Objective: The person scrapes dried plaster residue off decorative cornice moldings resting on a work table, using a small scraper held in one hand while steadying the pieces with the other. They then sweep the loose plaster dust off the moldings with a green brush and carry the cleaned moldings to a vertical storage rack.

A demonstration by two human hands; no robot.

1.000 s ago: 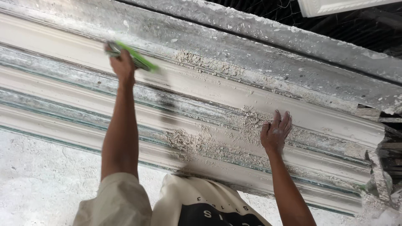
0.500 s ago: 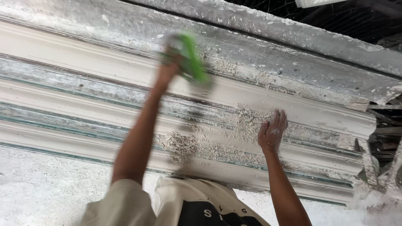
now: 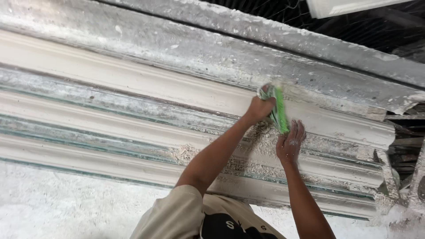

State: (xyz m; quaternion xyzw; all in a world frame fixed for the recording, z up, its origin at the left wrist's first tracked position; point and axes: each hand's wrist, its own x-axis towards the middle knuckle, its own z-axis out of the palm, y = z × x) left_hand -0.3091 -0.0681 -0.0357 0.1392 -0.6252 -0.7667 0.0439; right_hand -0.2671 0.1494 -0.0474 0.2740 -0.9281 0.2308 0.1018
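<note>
My left hand (image 3: pixel 259 108) is shut on a green-bristled brush (image 3: pixel 279 113) and presses it against a long white plaster moulding (image 3: pixel 110 119) with several stepped ridges. My right hand (image 3: pixel 290 144), dusted white, lies flat with fingers apart on the moulding just below the brush tip. Loose plaster crumbs (image 3: pixel 261 141) cover the ridges around both hands. My beige sleeve and dark shirt front show at the bottom edge.
A rough grey plaster-caked slab (image 3: pixel 199 48) runs along above the moulding. Dark wire mesh (image 3: pixel 354 31) and a white board (image 3: pixel 345 5) sit at the top right. The moulding's broken end (image 3: pixel 385 132) is at the right, and a dusty white surface (image 3: pixel 66 208) lies below.
My left hand has swept the brush rightward along the moulding, from far left to just above my right hand. My right hand has stayed flat on the moulding.
</note>
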